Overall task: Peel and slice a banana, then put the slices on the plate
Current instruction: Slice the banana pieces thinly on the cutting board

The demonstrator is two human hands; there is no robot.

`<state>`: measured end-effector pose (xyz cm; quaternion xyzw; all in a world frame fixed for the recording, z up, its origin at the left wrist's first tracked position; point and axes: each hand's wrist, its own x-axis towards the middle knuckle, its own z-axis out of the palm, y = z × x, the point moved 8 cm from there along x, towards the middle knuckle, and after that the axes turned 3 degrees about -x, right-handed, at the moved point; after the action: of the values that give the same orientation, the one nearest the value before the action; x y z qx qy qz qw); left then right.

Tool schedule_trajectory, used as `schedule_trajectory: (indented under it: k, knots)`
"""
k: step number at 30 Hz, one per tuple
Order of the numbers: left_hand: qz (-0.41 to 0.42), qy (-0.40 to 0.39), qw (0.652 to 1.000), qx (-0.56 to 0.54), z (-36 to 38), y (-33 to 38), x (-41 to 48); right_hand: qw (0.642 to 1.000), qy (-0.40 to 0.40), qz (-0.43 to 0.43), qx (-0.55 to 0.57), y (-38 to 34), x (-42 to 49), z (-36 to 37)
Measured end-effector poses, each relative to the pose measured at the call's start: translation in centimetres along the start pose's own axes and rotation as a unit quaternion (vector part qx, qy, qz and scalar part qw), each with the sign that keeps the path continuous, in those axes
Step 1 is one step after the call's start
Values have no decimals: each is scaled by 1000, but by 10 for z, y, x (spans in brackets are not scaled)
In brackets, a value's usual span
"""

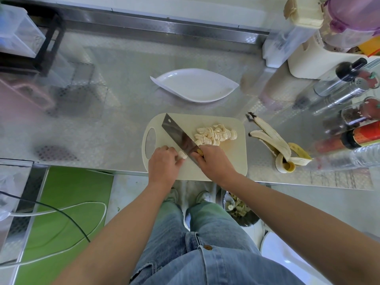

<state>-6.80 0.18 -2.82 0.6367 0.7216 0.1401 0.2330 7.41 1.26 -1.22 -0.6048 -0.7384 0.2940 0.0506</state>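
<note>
On the rounded cream plastic cutting board (232, 161), the left hand (163, 161) pinches a pale banana stub (182, 155). The right hand (213, 161) clenches the handle of a broad steel cleaver (178, 136). Thin banana slices (213, 134) are heaped beside the blade. A glossy white leaf-shaped plate (195, 85) lies beyond the board.

Kitchen, steel counter (123, 112), spice bottles (349, 103) (right side), cutting board (230, 161), cleaver (178, 136)
</note>
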Motion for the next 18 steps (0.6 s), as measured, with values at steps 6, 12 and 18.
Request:
schedule_trajectory:
  k: [6, 12, 18]
  knots:
    - [1, 12, 1000, 6, -1, 1, 1, 1000, -15, -7, -15, -2, -1, 1]
    - [-3, 10, 1000, 9, 1, -1, 2, 1000, -18, -10, -22, -3, -1, 3]
    - [-9, 11, 1000, 4, 2, -1, 2, 999, -24, 3, -32, -1, 2, 15]
